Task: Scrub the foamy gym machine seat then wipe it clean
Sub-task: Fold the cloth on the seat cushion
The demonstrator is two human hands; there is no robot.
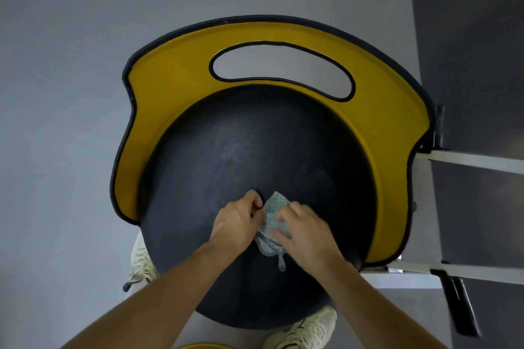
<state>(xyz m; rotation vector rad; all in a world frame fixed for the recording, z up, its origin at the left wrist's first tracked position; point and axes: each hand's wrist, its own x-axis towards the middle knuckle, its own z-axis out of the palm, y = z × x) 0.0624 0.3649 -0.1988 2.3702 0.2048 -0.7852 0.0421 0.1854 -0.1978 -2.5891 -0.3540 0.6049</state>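
Note:
The round black seat pad (249, 150) fills the middle of the head view, with a faint pale smear near its top. A yellow backrest shell (175, 71) with a handle slot curves round its far side. A small pale blue-green cloth with a dark mesh edge (272, 214) lies on the near part of the seat. My left hand (236, 219) pinches its left edge. My right hand (304, 228) holds its right side, the fingers curled over it. Both hands hide much of the cloth.
White and black frame bars (467, 161) of the machine run off to the right. My two pale shoes (303, 331) stand on the grey floor under the seat's near edge. A yellow rim (204, 346) shows at the bottom edge.

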